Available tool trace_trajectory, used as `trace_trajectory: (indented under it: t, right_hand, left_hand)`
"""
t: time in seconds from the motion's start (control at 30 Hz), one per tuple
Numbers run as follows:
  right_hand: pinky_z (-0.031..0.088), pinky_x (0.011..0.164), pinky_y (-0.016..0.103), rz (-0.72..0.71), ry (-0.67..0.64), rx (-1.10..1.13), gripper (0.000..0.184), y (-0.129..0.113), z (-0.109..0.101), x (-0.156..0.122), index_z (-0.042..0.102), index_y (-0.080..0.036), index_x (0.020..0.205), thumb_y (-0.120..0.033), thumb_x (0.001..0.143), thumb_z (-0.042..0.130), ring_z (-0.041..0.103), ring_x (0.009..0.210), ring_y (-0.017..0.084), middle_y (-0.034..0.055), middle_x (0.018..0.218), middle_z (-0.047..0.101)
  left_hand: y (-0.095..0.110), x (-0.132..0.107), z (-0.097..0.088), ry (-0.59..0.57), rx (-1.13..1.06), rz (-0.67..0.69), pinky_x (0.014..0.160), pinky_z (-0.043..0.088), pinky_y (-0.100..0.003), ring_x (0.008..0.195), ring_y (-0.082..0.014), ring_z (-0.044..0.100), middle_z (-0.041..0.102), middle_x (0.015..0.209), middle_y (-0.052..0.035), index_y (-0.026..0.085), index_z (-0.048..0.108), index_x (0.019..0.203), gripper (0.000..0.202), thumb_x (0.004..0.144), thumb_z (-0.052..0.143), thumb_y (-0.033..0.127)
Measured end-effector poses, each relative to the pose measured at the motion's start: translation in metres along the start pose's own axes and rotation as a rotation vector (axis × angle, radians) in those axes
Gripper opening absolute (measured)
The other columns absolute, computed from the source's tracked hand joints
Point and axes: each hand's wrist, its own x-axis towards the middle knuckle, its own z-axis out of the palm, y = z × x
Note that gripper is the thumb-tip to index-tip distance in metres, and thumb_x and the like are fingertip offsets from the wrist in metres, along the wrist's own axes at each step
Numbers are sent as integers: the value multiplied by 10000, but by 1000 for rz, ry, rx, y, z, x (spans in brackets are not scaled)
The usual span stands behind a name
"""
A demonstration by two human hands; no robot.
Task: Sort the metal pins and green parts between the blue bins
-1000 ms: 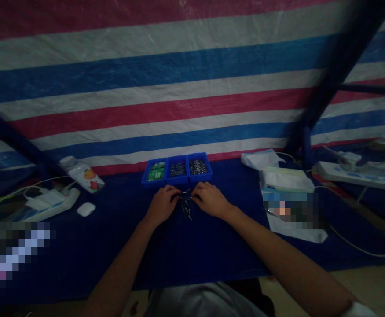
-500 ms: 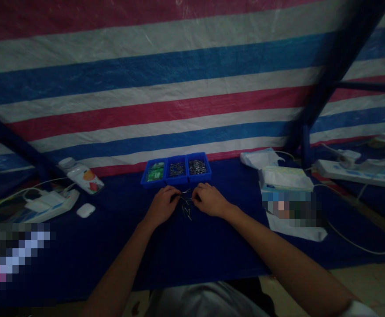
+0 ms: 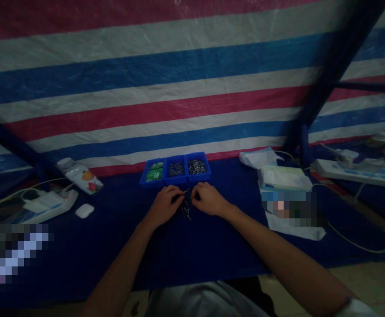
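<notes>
My left hand (image 3: 163,206) and my right hand (image 3: 209,199) rest on the dark blue table (image 3: 192,255), fingers curled and nearly meeting over a small pile of thin metal pins (image 3: 186,208). Both hands seem to pinch a small metal piece between them; it is too dim and small to name. Just behind the hands stands a row of three blue bins (image 3: 175,169): the left one holds green parts, the other two hold small metal parts.
A white bottle (image 3: 79,175) lies at the left, with a power strip and cables (image 3: 34,204) and a small white case (image 3: 84,211). Tissue packs and white cloths (image 3: 284,178) lie at the right. A striped tarp (image 3: 179,88) hangs behind.
My two hands have drawn closer together over the pins; the fingertips now almost touch. The view has shifted slightly.
</notes>
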Motion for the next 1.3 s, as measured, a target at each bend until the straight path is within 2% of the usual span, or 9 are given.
trace_trajectory:
  t: [0.17,0.37,0.6,0.8,0.93,1.1,1.2,1.3]
  right_hand:
    - [404,747,288,-46,69,86,68,0,0,4,668,-186,821,-196,784,612,583,807,168,33,852,691]
    - [411,724,266,-105,75,178,86,-2,-1,4,671,-181,827,-150,765,619,598,781,149,20,830,699]
    - [445,823,300,-231,160,296,221,-6,-2,1,621,-194,1038,-162,820,599,606,892,161,47,991,677]
    - [462,792,294,-277,112,339,256,-10,1,-1,621,-173,1096,-153,851,549,612,847,151,57,971,679]
    - [474,716,270,-136,140,574,279,-10,1,3,635,-181,1103,-156,835,560,620,743,125,25,882,695]
    - [493,699,274,137,209,988,112,-2,-8,13,640,-170,875,-250,797,643,637,682,118,24,790,711]
    - [450,575,241,285,227,1030,219,5,-15,15,600,-164,697,-340,826,619,583,540,95,16,656,675]
    - [383,488,225,376,256,1000,353,11,-19,15,537,-171,568,-378,850,581,501,432,75,-14,505,577]
  left_hand:
    - [3,-1,-3,45,-46,28,900,456,-397,957,-214,592,657,996,-52,208,686,933,170,915,552,312]
    - [9,-1,-6,113,-113,69,891,475,-366,945,-200,606,662,963,-51,205,675,907,163,916,554,314]
    - [13,-1,-8,133,-146,52,856,488,-343,913,-195,620,669,927,-48,207,663,815,206,923,538,330]
    - [13,-1,-7,133,-186,71,837,483,-317,895,-183,624,672,925,-43,196,665,774,228,918,551,332]
    - [15,-1,-11,172,-194,26,820,480,-309,874,-179,623,667,908,-41,189,659,816,259,943,497,346]
    - [17,0,-14,200,-161,-2,801,477,-316,836,-180,615,657,861,-38,184,639,812,264,946,481,348]
    - [16,0,-13,178,-162,2,812,476,-322,851,-182,615,656,872,-39,189,638,812,257,945,486,350]
    - [15,0,-11,166,-165,4,824,474,-329,868,-186,615,657,886,-41,192,639,816,251,942,493,354]
